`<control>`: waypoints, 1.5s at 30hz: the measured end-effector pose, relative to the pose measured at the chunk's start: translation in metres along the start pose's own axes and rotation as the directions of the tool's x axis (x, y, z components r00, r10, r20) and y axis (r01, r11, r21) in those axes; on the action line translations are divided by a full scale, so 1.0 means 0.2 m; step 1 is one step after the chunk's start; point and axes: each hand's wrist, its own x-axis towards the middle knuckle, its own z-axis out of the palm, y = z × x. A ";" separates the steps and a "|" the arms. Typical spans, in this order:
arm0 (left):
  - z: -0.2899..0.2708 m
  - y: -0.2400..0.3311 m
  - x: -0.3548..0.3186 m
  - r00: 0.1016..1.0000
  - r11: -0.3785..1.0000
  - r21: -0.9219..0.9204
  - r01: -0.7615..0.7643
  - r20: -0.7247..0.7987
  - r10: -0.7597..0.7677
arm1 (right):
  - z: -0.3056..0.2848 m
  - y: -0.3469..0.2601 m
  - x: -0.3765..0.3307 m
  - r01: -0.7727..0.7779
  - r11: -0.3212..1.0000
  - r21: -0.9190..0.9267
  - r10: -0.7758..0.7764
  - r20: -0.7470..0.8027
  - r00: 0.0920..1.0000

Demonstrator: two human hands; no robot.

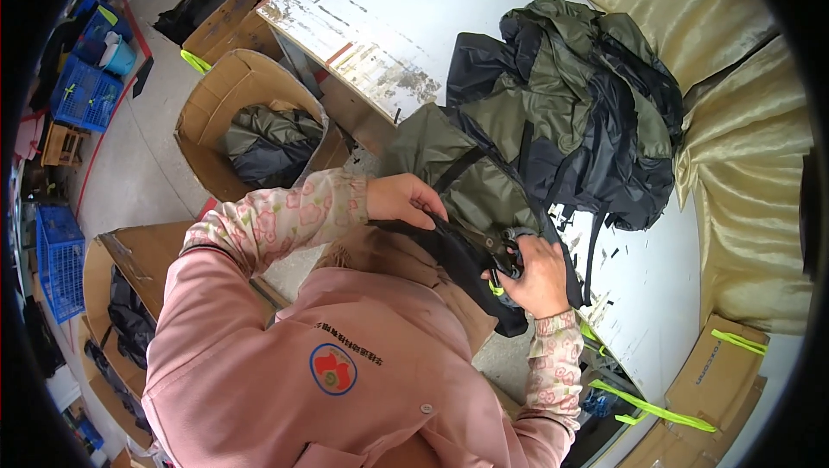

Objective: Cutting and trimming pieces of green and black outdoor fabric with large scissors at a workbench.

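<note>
1. The white worktable [406, 19] is scuffed and worn, and it carries the whole job; gold fabric [717, 28] is draped along its far side.
2. A heap of olive and black garments [579, 97] lies on the table, loose and crumpled. It looks light and floppy, so it would probably sag wherever it is lifted.
3. The olive and black garment [466, 183] being worked hangs off the table's near edge, between the hands. It appears thin, soft and rather slick; a pinch on a seam or strap would likely hold better than a flat grip on the cloth.
4. An open cardboard box [233, 97] on the floor to the left holds more dark garments.
5. The left hand [401, 199] is curled over the black edge of the garment, fingers closed on it.
6. The right hand [540, 274] is wrapped around small scissors [505, 252] at the fabric; only a little of the tool shows.
</note>
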 end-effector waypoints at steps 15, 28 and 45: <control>0.02 0.02 0.01 0.999 0.998 0.055 -0.004 0.041 0.002 | -0.08 -0.03 0.11 0.073 0.997 0.034 -0.076 0.120 0.990; -0.76 0.33 -1.13 0.305 0.871 0.488 -0.056 -0.822 0.480 | 0.03 0.44 -0.06 -0.413 0.786 0.461 0.519 -0.129 0.845; -0.63 0.12 -0.18 0.633 0.471 0.879 0.071 -0.405 0.660 | 0.05 0.73 0.57 -0.561 0.741 0.369 0.617 -0.702 0.354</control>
